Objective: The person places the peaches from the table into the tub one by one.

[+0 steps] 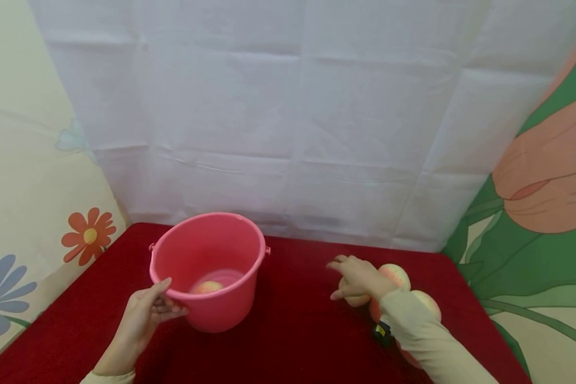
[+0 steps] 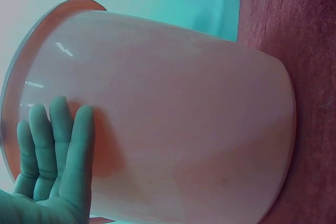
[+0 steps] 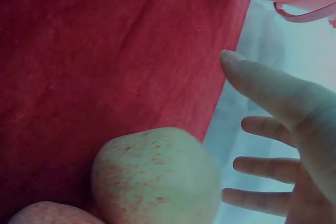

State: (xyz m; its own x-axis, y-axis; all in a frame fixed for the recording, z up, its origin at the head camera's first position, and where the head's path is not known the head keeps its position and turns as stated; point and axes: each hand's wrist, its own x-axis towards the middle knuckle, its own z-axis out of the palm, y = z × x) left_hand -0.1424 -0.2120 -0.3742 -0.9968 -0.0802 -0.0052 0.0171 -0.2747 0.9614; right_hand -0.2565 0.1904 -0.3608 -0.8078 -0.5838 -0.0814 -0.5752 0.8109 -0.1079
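A pink bucket (image 1: 221, 312) stands on the red cloth at the left, its mouth tipped slightly toward me. My left hand (image 1: 141, 317) grips its near rim, thumb over the edge and fingers along the outer wall. Inside, one yellow-and-red peach (image 1: 208, 287) lies on the bottom. On the right, my right hand (image 1: 357, 277) hovers over the leftmost peach (image 1: 356, 301) of a group, holding nothing. The right wrist view shows its thumb and fingers spread apart beside a large red-flecked peach (image 3: 157, 177).
More peaches (image 1: 394, 274) cluster under and behind my right forearm, which partly hides them. The red cloth (image 1: 297, 320) covers the table between bucket and fruit. A white sheet (image 1: 288, 133) hangs behind the table, with flower-printed cloths (image 1: 542, 213) at both sides.
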